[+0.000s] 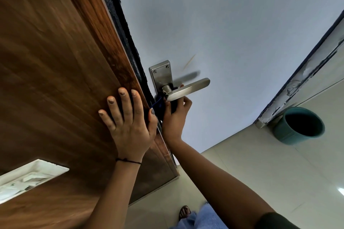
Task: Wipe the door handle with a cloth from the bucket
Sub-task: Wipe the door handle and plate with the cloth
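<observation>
**Mia:** Why is the left hand (128,128) flat on the brown door (55,61)?

**Sam:** I think it keeps the door from swinging. Its fingers (122,102) are spread wide and hold nothing.

**Mia:** Where is the cloth (160,107)?

**Sam:** In the middle of the frame, bunched in the right hand (176,115). The fingers are curled shut around it, pressing it up under the door handle (188,89), near where the handle joins its plate (161,75).

**Mia:** What does the cloth look like?

**Sam:** Dark blue, soft and crumpled, with a loose thread hanging out. Most of it is hidden by the hand.

**Mia:** And the handle?

**Sam:** Shiny silver, long and flat, sticking out toward the right.

**Mia:** The bucket (299,126)?

**Sam:** Teal, at the right of the frame, on the floor, well apart.
</observation>
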The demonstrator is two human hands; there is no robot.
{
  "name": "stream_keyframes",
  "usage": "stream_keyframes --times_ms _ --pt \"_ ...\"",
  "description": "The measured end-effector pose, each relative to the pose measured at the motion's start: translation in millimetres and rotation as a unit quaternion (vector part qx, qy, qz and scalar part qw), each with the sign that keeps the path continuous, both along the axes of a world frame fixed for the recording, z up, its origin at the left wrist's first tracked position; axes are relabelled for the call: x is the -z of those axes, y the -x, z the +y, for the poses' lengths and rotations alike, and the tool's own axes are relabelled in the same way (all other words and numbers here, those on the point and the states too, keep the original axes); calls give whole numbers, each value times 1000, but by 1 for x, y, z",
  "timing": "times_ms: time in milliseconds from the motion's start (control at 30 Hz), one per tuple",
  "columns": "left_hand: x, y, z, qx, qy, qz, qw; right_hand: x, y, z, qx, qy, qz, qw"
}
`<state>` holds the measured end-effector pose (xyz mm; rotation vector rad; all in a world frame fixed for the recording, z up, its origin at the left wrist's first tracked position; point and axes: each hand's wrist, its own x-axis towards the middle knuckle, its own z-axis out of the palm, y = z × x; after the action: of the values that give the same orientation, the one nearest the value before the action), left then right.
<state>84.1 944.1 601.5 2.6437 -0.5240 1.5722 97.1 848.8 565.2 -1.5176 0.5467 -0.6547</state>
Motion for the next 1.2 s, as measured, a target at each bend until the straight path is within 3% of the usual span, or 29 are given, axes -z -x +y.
stream_keyframes --times_ms 100,167,233,400,767,867,1033,1200 --pt "0 0 0 1 2 -3 1000 17 5 -18 1 72 67 995" --pt "0 -1 0 -1 2 -7 1000 23 11 -35 9 71 113 991" --pt "0 -1 -1 -4 2 -9 1000 23 19 -55 37 10 126 991" --pt "0 -1 -2 -8 3 -11 1000 3 44 -100 97 -137 62 984" --pt "-1 -1 -1 -8 9 -3 1000 -36 60 -112 30 -359 -27 933" --pt "-1 0 -1 -13 7 0 1000 -43 57 -95 15 -296 -81 952" --pt "-2 0 -2 -14 2 -2 1000 -41 54 -52 15 -141 -55 988" --pt "-1 1 -2 -11 7 4 1000 -32 60 -16 -75 12 -62 995"
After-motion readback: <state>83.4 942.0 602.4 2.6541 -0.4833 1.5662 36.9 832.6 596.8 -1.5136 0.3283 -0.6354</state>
